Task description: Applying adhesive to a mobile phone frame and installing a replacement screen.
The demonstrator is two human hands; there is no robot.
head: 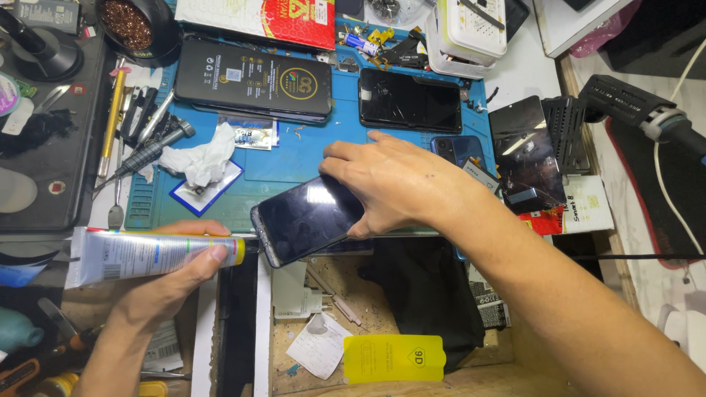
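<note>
Surface: cluttered repair bench, blue work mat (294, 158) at centre, dark tray at far left.
Left hand (165, 283): fingers curled shut around a glue tube, thumb along its upper side.
Glue tube (147, 254): grey-white body, coloured stripe, yellow collar; long axis near level, crimped end past the heel of the hand, nozzle end beyond the fingertips, toward the phone's lower-left corner.
Crumpled tissue (197, 160): white, on the mat above the left fingers.
Phone (309, 217): black, glossy, screen dark with a ceiling glare; long axis tilted, lower-left corner toward the nozzle, upper-right end under the right palm, at the mat's near edge.
Right hand (393, 184): fingers spread over the phone's right end, thumb pressed at its lower edge, gripping it.
Flat dark phones (409, 101): on the mat beyond the right knuckles.
Yellow screen protector (393, 358): below the right wrist.
</note>
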